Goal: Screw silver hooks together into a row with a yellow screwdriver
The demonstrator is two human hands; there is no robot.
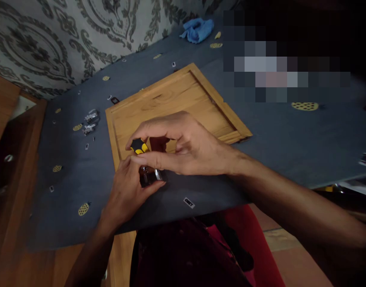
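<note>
My right hand is closed, with fingers and thumb gripping the black and yellow handle of a screwdriver. The handle's end faces up toward me, and its shaft is hidden. Just below and to the left, my left hand curls round a small dark, shiny piece with a bright metal part; I cannot make out its kind. The two hands touch or nearly touch. Beneath them lies a framed wooden panel, its near corner covered by my hands.
Metal hinges lie on the patterned blue tablecloth left of the panel. A small dark part is by the panel's far-left edge. Toward the wall is a crumpled blue cloth. A blurred-out person is at the upper right. Wooden furniture borders the left.
</note>
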